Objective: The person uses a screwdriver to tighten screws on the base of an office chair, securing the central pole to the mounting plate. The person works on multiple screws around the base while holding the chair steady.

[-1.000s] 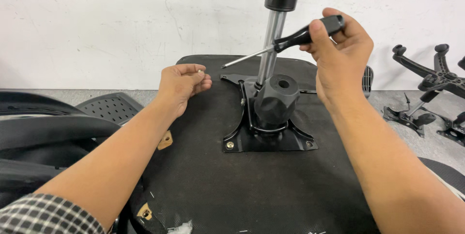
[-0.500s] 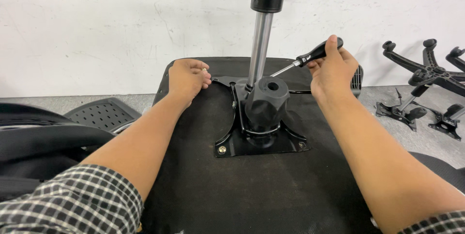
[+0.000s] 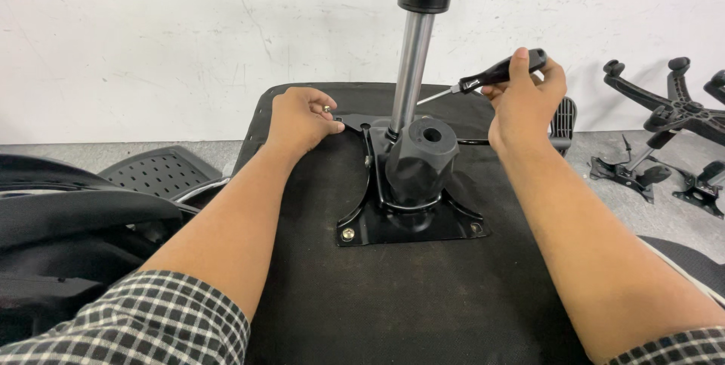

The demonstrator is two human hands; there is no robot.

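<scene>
An upturned black chair seat [image 3: 423, 304] lies in front of me with a black metal mounting plate [image 3: 411, 225] bolted to it. A chrome gas cylinder [image 3: 411, 70] stands up from the plate's black housing [image 3: 421, 161]. My left hand [image 3: 300, 119] pinches a small screw [image 3: 327, 109] at the plate's far left corner. My right hand [image 3: 525, 104] grips a black-handled screwdriver [image 3: 495, 74], its tip pointing left toward the cylinder. A bolt head [image 3: 347, 234] shows at the plate's near left corner.
Black chair bases with castor arms [image 3: 664, 108] lie on the grey floor at the right. Perforated black chair parts [image 3: 151, 172] are stacked at the left. A white wall stands close behind the seat.
My left hand has moved right with the screw to the plate's far left corner. My right hand and the screwdriver dropped behind the cylinder, then lifted slightly to its right.
</scene>
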